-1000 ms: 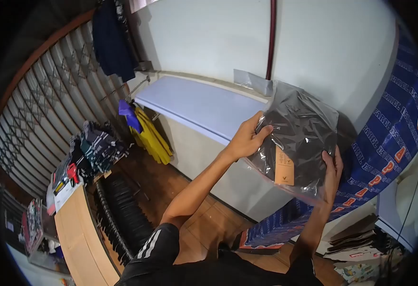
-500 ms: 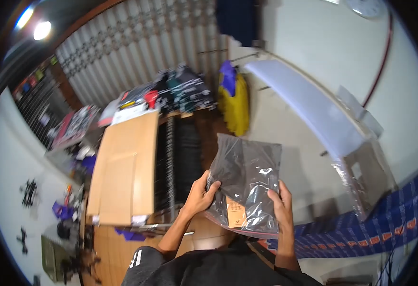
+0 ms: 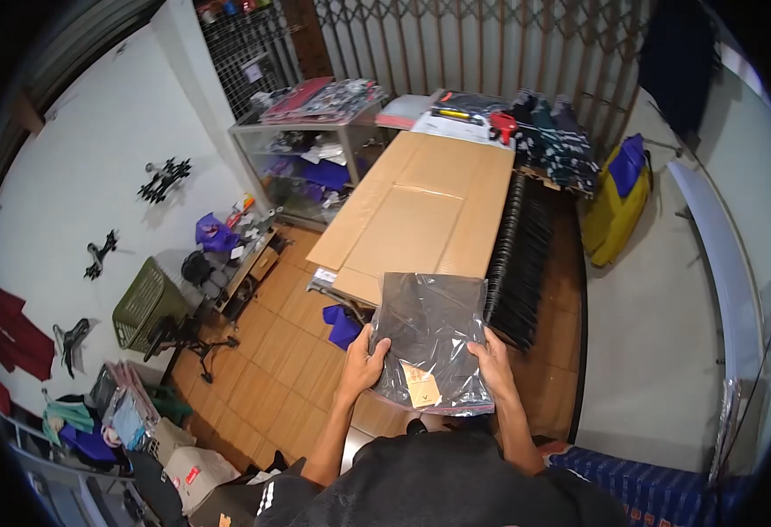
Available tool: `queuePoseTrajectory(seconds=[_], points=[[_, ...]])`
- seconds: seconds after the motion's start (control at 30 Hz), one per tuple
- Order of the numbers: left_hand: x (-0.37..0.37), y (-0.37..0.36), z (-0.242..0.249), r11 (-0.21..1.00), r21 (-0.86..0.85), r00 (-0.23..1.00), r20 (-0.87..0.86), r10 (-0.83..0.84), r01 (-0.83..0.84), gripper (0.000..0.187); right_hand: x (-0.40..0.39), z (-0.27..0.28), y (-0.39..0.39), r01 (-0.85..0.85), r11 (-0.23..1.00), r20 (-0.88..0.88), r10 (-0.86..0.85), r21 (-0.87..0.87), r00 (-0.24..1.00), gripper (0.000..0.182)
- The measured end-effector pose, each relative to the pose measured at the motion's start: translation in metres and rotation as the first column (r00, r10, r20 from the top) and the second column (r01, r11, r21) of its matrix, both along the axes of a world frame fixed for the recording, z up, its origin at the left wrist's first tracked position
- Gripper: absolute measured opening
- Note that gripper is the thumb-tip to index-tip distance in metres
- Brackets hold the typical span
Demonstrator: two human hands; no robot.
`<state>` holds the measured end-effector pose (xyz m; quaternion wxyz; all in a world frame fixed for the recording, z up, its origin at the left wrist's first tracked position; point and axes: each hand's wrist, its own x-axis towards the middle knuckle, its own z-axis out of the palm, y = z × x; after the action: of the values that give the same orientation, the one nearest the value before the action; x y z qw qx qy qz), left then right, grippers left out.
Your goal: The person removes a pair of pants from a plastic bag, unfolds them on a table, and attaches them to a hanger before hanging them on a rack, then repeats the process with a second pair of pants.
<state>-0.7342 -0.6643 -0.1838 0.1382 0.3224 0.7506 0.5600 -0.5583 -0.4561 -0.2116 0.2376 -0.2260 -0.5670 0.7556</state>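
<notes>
A left hand (image 3: 361, 367) and a right hand (image 3: 493, 361) each clamp one side edge of a clear plastic bag (image 3: 429, 338) holding a folded dark garment. The bag is held flat in the air, just in front of the near end of a cardboard-covered table (image 3: 429, 206).

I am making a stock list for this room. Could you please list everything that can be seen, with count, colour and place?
Bagged garment: one, dark in clear plastic with a tan tag, held in front of the person.
Cardboard sheet: one, brown, lying flat on the table ahead.
Hangers: a row, black, along the cardboard's right edge.
Folded clothes: a pile, dark, at the far end.
Glass cabinet: one, left of the table, goods on top.
Crate: one, green, by the left wall.
Yellow bag: one, on the floor at right.
Left hand: grip on the bag's left edge.
Right hand: grip on the bag's right edge.
</notes>
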Motion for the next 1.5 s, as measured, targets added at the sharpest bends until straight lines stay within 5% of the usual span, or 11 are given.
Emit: queuePoseTrajectory(seconds=[0.37,0.6,0.73,0.93,1.07,1.3,1.5], points=[[-0.088,-0.002,-0.056,0.992,0.089,0.996,-0.01,0.094,-0.093,0.026,-0.089,-0.033,0.002,0.071,0.993,0.111,-0.082,0.093,0.99,0.039],[-0.181,0.047,-0.074,0.994,-0.082,0.993,-0.101,0.06,-0.069,0.033,-0.164,-0.084,0.044,0.157,0.976,0.111,-0.174,0.149,0.978,0.037],[-0.236,0.08,-0.074,0.972,-0.231,0.987,-0.162,0.0,-0.038,0.04,-0.208,-0.108,0.071,0.253,0.914,0.109,-0.3,0.318,0.948,0.036],[-0.309,0.132,-0.1,0.913,-0.405,0.969,-0.239,-0.06,-0.044,0.049,-0.258,-0.103,0.108,0.224,0.886,0.39,-0.389,0.406,0.835,0.043],[-0.342,0.165,-0.108,0.912,-0.403,0.944,-0.324,-0.059,-0.081,0.05,-0.29,-0.105,0.134,0.282,0.797,0.312,-0.495,0.534,0.811,0.033],[-0.376,0.215,-0.113,0.932,-0.343,0.917,-0.398,-0.03,-0.118,0.047,-0.323,-0.108,0.181,0.274,0.83,0.427,-0.498,0.485,0.754,0.058],[-0.384,0.224,-0.117,0.952,-0.29,0.926,-0.377,-0.021,-0.096,0.048,-0.324,-0.155,0.184,0.47,0.778,0.202,-0.583,0.418,0.787,0.065]])
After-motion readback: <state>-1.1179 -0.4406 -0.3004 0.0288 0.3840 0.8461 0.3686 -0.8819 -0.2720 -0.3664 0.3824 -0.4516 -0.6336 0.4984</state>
